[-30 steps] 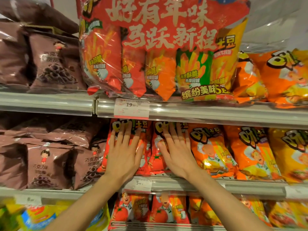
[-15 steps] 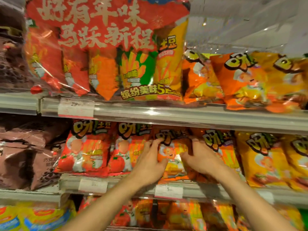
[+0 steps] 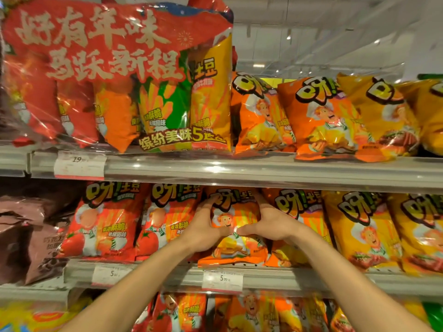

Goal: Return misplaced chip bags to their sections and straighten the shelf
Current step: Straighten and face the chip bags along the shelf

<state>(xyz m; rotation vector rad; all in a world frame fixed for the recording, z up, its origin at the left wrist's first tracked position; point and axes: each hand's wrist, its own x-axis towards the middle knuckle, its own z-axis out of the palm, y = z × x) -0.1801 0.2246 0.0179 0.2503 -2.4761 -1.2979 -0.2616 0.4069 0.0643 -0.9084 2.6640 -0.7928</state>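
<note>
While 2 hands [image 3: 239,226] grip 1 orange bag [image 3: 236,245] — upright

Both hands, left [image 3: 203,230] and right [image 3: 271,224], reach forward, fingers curled, thumbs nearly touching.

A second ago my hands were flat on the red tomato bags [image 3: 105,224]. Since then I've slid over one section, and my left hand [image 3: 203,226] and right hand [image 3: 271,224] are curled round the sides of an orange chip bag [image 3: 236,236], thumbs nearly meeting across its front.
</note>
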